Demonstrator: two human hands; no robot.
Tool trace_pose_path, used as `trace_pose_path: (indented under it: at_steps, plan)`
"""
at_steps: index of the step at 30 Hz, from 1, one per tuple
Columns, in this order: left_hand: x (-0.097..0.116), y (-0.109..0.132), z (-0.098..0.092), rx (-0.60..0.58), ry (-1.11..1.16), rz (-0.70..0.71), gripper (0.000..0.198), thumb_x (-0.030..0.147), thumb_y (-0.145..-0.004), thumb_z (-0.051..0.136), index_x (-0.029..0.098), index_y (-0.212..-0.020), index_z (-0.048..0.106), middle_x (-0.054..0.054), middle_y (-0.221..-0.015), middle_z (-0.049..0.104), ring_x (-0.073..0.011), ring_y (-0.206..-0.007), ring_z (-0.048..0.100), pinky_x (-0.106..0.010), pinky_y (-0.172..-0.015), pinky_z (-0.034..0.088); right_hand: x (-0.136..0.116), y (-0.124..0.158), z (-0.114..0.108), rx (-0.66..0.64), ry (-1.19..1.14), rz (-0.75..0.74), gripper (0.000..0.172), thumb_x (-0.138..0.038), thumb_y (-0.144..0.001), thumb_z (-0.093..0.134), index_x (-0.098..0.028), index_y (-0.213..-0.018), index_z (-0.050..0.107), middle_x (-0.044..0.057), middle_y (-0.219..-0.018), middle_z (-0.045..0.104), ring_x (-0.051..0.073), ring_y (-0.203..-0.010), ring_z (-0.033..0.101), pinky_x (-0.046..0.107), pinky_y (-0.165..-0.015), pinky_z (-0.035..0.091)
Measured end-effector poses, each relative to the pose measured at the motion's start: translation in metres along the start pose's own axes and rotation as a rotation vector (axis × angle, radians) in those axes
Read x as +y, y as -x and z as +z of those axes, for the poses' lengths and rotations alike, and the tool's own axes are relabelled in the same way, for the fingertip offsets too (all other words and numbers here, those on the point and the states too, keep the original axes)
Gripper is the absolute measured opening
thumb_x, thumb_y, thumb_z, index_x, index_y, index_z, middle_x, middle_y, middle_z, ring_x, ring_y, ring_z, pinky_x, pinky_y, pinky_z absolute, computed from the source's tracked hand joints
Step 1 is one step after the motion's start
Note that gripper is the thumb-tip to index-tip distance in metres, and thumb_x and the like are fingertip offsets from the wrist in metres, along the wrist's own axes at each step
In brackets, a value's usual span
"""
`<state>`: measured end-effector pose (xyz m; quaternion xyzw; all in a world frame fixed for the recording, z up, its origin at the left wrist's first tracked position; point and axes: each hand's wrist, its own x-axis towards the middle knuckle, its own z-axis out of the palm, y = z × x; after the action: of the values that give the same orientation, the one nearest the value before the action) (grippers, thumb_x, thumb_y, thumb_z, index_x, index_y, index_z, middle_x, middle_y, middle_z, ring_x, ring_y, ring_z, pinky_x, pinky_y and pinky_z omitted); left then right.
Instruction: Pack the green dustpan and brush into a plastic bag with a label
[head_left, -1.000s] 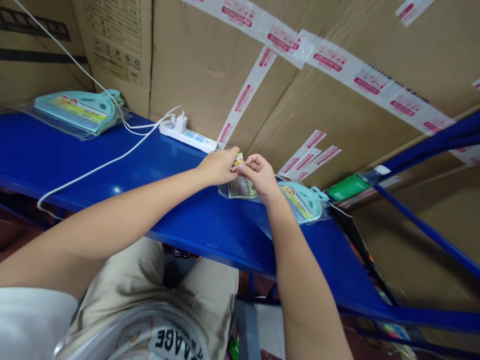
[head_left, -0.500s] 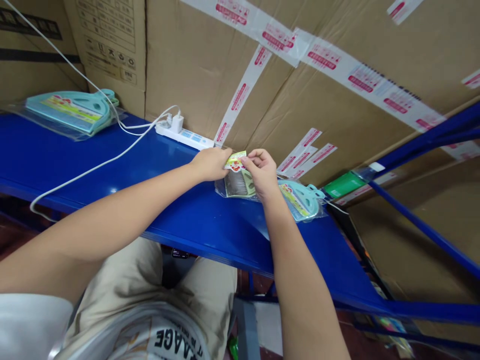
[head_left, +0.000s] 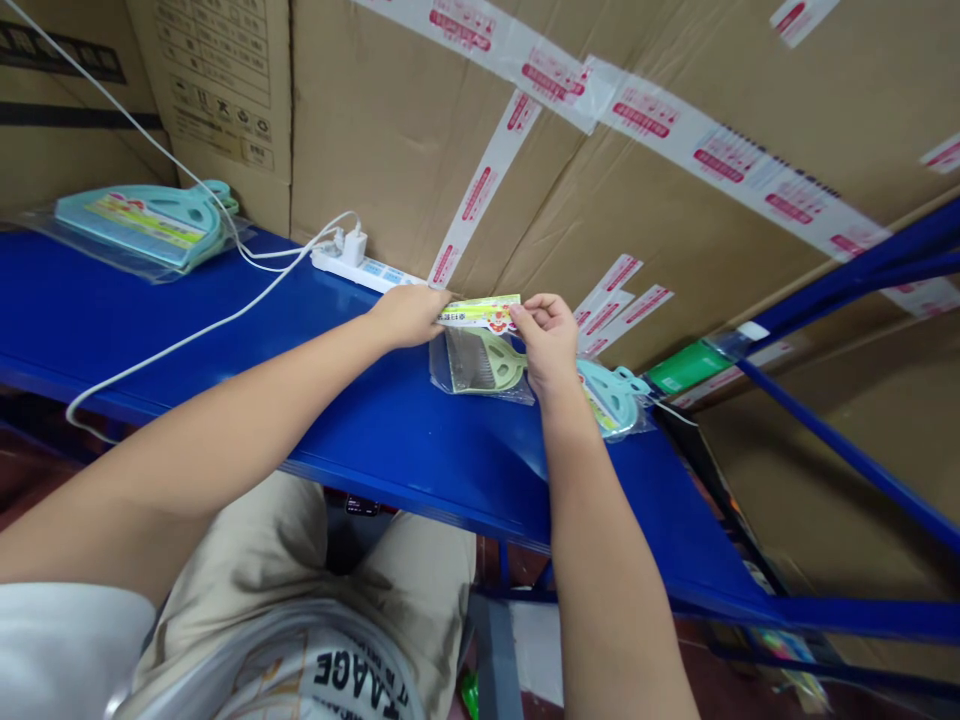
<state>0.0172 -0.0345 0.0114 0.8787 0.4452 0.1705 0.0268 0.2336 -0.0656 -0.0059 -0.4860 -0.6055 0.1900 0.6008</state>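
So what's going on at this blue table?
A person is holding a colourful label stretched between both hands: the left hand has one end, the right hand the other. Just below it, a green dustpan and brush in clear plastic lies on the blue table. One light blue dustpan sits off to the left, and another is just past the right hand.

This looks like a warehouse or stockroom corner: large cardboard cartons, crossed by red-and-white packing tape and bearing printed handling symbols, stand behind a blue metal rack shelf, where 3 dustpan sets lie in clear plastic bags.
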Motion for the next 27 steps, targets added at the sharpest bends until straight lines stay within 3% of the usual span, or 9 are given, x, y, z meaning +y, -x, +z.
trace_pose_path:
  at_steps: [3,5,8,10,14,18,21,24,27]
  plan:
    - [-0.014,-0.003,-0.005,-0.012,-0.045,-0.074,0.035,0.025,-0.093,0.054,0.017,-0.123,0.070,-0.017,-0.111,0.075,-0.0356,-0.112,0.070,-0.043,-0.092,0.051,0.000,-0.003,-0.005,0.041,0.041,-0.008,0.043,-0.059,-0.074,0.073,-0.028,-0.085,0.045,-0.004,-0.076,0.055,0.016,-0.073,0.059,0.029,-0.069,0.052]
    - [-0.024,-0.006,-0.008,0.040,0.003,-0.156,0.030,0.030,-0.095,0.053,0.018,-0.115,0.072,-0.014,-0.106,0.075,-0.0323,-0.111,0.069,-0.040,-0.092,0.051,0.000,-0.005,-0.008,0.055,0.040,-0.014,0.044,-0.061,-0.074,0.072,-0.028,-0.085,0.044,-0.003,-0.077,0.055,0.015,-0.073,0.059,0.029,-0.070,0.052]
    - [-0.027,-0.010,-0.009,0.185,0.292,-0.214,0.025,0.034,-0.095,0.057,0.018,-0.106,0.071,-0.010,-0.101,0.075,-0.0254,-0.104,0.069,-0.035,-0.090,0.051,-0.003,-0.004,-0.010,0.007,0.006,0.000,0.042,-0.059,-0.075,0.072,-0.028,-0.086,0.046,-0.004,-0.077,0.054,0.015,-0.073,0.059,0.029,-0.069,0.053]
    - [-0.020,-0.012,-0.007,0.211,0.578,-0.165,0.022,0.031,-0.094,0.057,0.017,-0.107,0.068,-0.008,-0.102,0.074,-0.0213,-0.099,0.069,-0.034,-0.088,0.051,-0.005,-0.002,-0.009,-0.056,-0.015,0.026,0.040,-0.057,-0.075,0.073,-0.029,-0.087,0.048,-0.004,-0.077,0.055,0.015,-0.071,0.059,0.029,-0.068,0.054]
    - [0.006,-0.009,-0.002,0.051,0.966,-0.049,0.019,0.019,-0.090,0.059,0.020,-0.108,0.062,-0.004,-0.095,0.074,-0.0163,-0.088,0.069,-0.032,-0.080,0.053,-0.005,0.002,-0.004,-0.116,-0.072,0.079,0.034,-0.048,-0.077,0.077,-0.028,-0.089,0.051,-0.004,-0.078,0.060,0.015,-0.071,0.063,0.029,-0.068,0.056]
    - [0.017,-0.005,0.000,-0.032,0.962,-0.072,0.025,0.013,-0.085,0.065,0.023,-0.107,0.058,0.000,-0.077,0.070,-0.0155,-0.073,0.067,-0.032,-0.072,0.054,-0.005,-0.001,-0.002,-0.094,-0.059,0.159,0.035,-0.047,-0.079,0.077,-0.028,-0.093,0.052,-0.005,-0.079,0.064,0.014,-0.070,0.066,0.026,-0.066,0.056]
    - [0.009,-0.007,0.001,0.014,0.906,-0.131,0.027,0.010,-0.082,0.065,0.024,-0.104,0.059,0.000,-0.076,0.070,-0.0173,-0.073,0.068,-0.034,-0.071,0.055,-0.009,-0.002,-0.004,-0.045,0.076,0.251,0.033,-0.055,-0.087,0.068,-0.028,-0.092,0.049,-0.005,-0.077,0.064,0.014,-0.068,0.065,0.025,-0.061,0.052]
    - [-0.006,-0.014,0.004,0.095,0.915,-0.277,0.028,0.007,-0.078,0.064,0.023,-0.101,0.059,-0.003,-0.084,0.073,-0.0200,-0.081,0.071,-0.037,-0.076,0.057,-0.016,0.004,-0.001,-0.021,0.364,0.238,0.031,-0.052,-0.089,0.065,-0.027,-0.088,0.048,-0.004,-0.072,0.063,0.015,-0.066,0.063,0.027,-0.065,0.050]
    - [-0.020,-0.019,0.007,0.121,0.994,-0.380,0.031,0.003,-0.075,0.062,0.022,-0.099,0.059,-0.005,-0.092,0.074,-0.0204,-0.084,0.071,-0.038,-0.078,0.058,-0.024,0.018,0.014,-0.130,0.683,0.160,0.031,-0.045,-0.082,0.075,-0.026,-0.089,0.051,-0.001,-0.071,0.066,0.021,-0.074,0.066,0.033,-0.073,0.051]
